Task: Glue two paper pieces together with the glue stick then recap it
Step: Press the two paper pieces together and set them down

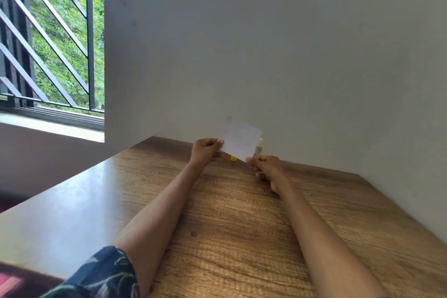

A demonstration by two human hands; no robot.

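Nearest you, one patterned dark sleeve point(101, 276) covers your left upper arm at the desk's near edge. Both bare forearms extend across the wooden desk point(229, 237) toward its far edge at the wall point(266, 43).

Your left hand point(205, 149) pinches the left edge of the paper point(240, 139) between thumb and curled fingers. Your right hand point(267, 167) pinches the paper's lower corner, fingers curled. You hold it upright and tilted, above the desk near the far edge. Only one white sheet can be counted; whether it is two pieces pressed together cannot be told.

Behind the paper stands one glue stick point(258, 149), upright, just beside the wall. One small yellow cap point(234, 158) sits on the desk below the paper, between your hands.

One barred window point(50, 36) lies far left.
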